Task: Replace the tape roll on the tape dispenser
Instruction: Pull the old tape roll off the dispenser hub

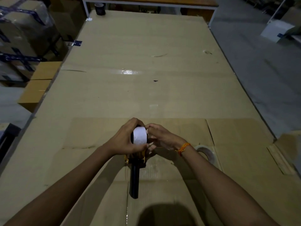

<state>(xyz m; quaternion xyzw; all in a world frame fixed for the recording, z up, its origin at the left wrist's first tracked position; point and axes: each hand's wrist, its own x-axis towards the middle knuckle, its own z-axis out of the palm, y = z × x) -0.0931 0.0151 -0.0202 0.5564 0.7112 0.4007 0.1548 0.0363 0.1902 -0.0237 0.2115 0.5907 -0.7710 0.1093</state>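
A tape dispenser (134, 176) with a yellow frame and a black handle is held above the cardboard-covered table (146, 79), handle pointing toward me. A white tape roll (140, 135) sits at its head. My left hand (125, 139) wraps around the left side of the roll and the dispenser head. My right hand (161, 137) pinches at the roll's right edge with its fingertips; an orange thread is tied round that wrist. A second, clear tape roll (206, 153) lies flat on the table just right of my right forearm.
Flattened cardboard sheets cover the long table. Brown boxes (39, 88) stand beside the table's left edge, with wrapped stacked cartons (21, 38) behind them. A dark cup (100, 8) stands at the far end. Bare floor lies to the right.
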